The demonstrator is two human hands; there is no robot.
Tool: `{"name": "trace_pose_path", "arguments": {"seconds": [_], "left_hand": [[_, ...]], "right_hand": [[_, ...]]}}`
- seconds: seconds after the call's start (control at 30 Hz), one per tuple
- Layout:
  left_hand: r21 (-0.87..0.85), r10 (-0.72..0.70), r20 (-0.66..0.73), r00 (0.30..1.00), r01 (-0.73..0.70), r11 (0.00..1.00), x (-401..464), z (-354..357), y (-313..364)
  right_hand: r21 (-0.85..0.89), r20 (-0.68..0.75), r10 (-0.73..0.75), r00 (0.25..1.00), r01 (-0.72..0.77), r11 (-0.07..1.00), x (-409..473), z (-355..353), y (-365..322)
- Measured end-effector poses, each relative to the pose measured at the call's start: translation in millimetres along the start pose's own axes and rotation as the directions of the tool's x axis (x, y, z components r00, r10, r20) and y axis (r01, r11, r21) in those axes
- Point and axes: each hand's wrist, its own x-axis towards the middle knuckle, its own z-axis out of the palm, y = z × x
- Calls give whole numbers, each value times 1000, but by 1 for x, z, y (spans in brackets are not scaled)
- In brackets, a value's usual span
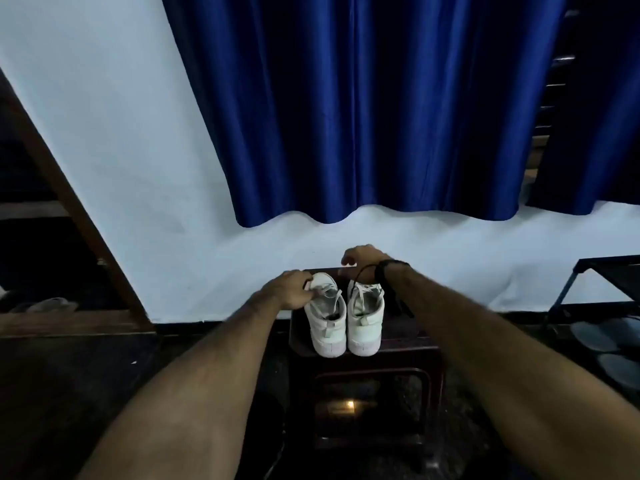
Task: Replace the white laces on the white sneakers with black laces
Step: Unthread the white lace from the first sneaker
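Early step, judged: L hand [289, 289] grips toe of white canvas sneakers [344, 317] w/ white laces, centred on dark stool [398, 336]; R hand [363, 259], curled at 12 o'clock, apparently holds black lace [360, 273]; next: unlace whites.

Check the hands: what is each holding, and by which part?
Left hand grips the left sneaker at its toe end. Right hand seems to hold a black lace; exact hold unclear.

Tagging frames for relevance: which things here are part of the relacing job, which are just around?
Job:
left sneaker
right sneaker
black lace
left hand
right hand

Around:
dark stool
blue curtain
black rack
wooden shelf
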Motion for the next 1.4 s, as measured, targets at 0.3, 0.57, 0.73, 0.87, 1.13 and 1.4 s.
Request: {"name": "trace_pose_path", "arguments": {"seconds": [0.3,0.57,0.73,0.87,1.13,1.4], "left_hand": [[-12,-54,-59,997,53,999,12,31,9],[42,-106,-281,954,122,992,30,47,16],[-177,-195,-174,965,164,970,44,48,13],[-280,-249,-67,966,222,934,55,48,8],[-389,-273,-44,961,235,891,64,50,2],[-619,-236,2,972,186,763,62,43,3]], "right_hand": [[76,-98,140,985,-133,988,11,64,-7],[199,-52,214,975,-200,960,27,53,5],[582,288,232,929,-362,728,27,37,16],[802,317,205,926,-377,463,27,30,22],[-28,404,123,907,-122,992,13,-11,20],[12,92,33,995,-35,999,26,51,2]]}}
